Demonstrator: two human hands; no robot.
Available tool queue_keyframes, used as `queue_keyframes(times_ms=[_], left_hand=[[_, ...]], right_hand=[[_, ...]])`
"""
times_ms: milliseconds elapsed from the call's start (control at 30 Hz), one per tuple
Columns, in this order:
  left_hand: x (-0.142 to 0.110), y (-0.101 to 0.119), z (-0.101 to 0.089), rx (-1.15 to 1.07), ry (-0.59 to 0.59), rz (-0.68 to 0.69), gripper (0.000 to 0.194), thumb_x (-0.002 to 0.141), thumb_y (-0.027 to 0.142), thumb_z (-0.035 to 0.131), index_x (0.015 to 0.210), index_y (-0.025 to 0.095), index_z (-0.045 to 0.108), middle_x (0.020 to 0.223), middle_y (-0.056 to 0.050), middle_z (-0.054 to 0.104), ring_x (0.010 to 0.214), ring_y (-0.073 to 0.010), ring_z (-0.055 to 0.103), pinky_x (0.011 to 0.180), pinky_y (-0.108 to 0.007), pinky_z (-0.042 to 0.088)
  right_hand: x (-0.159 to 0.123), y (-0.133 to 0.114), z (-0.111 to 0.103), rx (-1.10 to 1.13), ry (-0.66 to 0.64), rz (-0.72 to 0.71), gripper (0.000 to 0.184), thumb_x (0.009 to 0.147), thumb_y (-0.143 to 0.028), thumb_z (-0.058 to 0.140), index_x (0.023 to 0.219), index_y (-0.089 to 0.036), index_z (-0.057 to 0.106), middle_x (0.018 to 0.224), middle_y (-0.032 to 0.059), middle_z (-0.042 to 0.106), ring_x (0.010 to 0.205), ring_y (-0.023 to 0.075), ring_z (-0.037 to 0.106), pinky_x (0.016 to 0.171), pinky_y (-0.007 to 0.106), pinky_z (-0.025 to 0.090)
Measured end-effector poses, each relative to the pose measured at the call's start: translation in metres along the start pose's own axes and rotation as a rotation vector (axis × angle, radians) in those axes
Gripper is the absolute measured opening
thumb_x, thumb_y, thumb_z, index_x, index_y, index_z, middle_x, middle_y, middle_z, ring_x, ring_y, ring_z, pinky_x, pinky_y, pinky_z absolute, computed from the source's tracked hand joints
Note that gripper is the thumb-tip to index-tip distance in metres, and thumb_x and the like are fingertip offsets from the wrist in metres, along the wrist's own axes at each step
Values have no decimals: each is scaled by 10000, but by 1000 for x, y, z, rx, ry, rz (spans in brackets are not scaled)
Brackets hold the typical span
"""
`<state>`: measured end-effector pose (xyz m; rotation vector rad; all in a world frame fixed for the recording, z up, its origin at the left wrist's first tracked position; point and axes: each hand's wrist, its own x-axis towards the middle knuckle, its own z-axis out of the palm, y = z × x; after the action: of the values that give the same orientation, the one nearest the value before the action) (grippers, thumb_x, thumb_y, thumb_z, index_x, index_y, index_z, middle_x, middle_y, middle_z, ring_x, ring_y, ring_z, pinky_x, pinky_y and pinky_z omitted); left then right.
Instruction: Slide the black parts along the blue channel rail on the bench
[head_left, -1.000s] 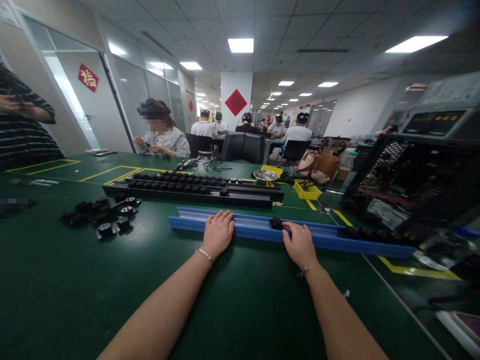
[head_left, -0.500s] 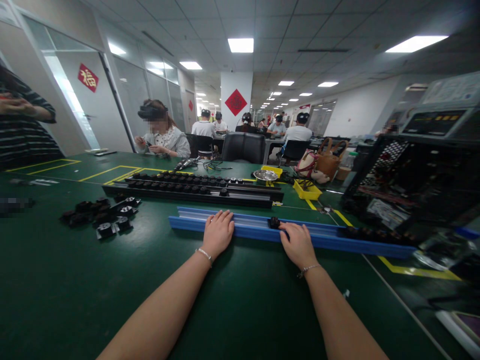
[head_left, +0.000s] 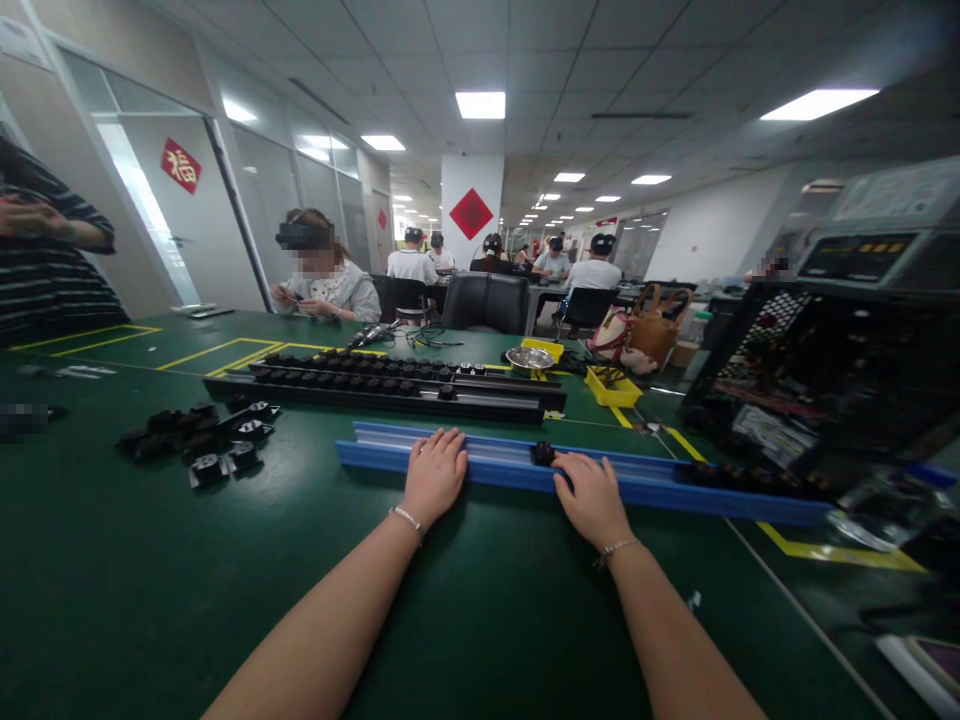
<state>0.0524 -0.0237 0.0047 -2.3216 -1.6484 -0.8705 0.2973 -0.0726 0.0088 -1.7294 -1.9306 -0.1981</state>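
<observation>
A long blue rail (head_left: 510, 473) with an open channel lies across the green table in front of me. My left hand (head_left: 435, 472) lies over its left part, fingers reaching across to the far wall and thumb on the near side. Inside the channel sits a small black socket-like part (head_left: 543, 453). My right hand (head_left: 592, 492) is just right of it, fingers apart over the rail, one fingertip touching the black part. Several more black parts (head_left: 750, 478) are lined up at the rail's right end.
Black rails (head_left: 480, 402) filled with similar parts lie behind. A pile of loose black parts (head_left: 172, 430) is at left. Beyond are a metal dish (head_left: 529, 357) and yellow tray (head_left: 613, 386). An open equipment case (head_left: 810, 370) stands at right. A co-worker (head_left: 322, 275) sits opposite.
The black part and my right hand have shifted very slightly left along the rail. My left hand stays on the rail. The camera view has tilted a little.
</observation>
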Motion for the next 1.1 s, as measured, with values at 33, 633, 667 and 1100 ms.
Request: queue_keyframes(times_ms=[33, 633, 667, 1100], left_hand=[[0, 0, 0, 0, 1, 1, 365, 904, 314, 359, 1185, 263, 587, 1285, -26, 565, 1237, -213, 452, 1030, -416, 322], [0, -1, 2, -2, -1, 5, 378, 911, 322, 337, 1190, 252, 581, 1290, -27, 561, 1238, -216, 448, 1027, -421, 314], [0, -1, 2, -2, 0, 6, 378, 911, 323, 338, 1191, 250, 580, 1290, -26, 561, 1238, -216, 448, 1027, -422, 313], [0, -2, 3, 16, -5, 14, 396, 922, 337, 308, 1211, 249, 564, 1300, -20, 552, 1245, -210, 437, 1027, -430, 309]], right_hand=[[0, 0, 0, 3, -4, -2, 265, 834, -272, 400, 987, -249, 614, 1153, 42, 634, 1138, 229, 498, 1042, 574, 195], [0, -4, -4, 31, -42, 32, 263, 841, -297, 390, 987, -243, 602, 1189, 41, 613, 1189, 240, 455, 1056, 573, 160], [0, -5, -4, 33, -46, 32, 262, 841, -295, 391, 989, -243, 601, 1192, 38, 611, 1193, 240, 451, 1057, 575, 156], [1, -8, -1, 18, -90, 15, 280, 846, -310, 394, 1042, -247, 583, 1236, 30, 587, 1229, 236, 420, 1062, 578, 144]])
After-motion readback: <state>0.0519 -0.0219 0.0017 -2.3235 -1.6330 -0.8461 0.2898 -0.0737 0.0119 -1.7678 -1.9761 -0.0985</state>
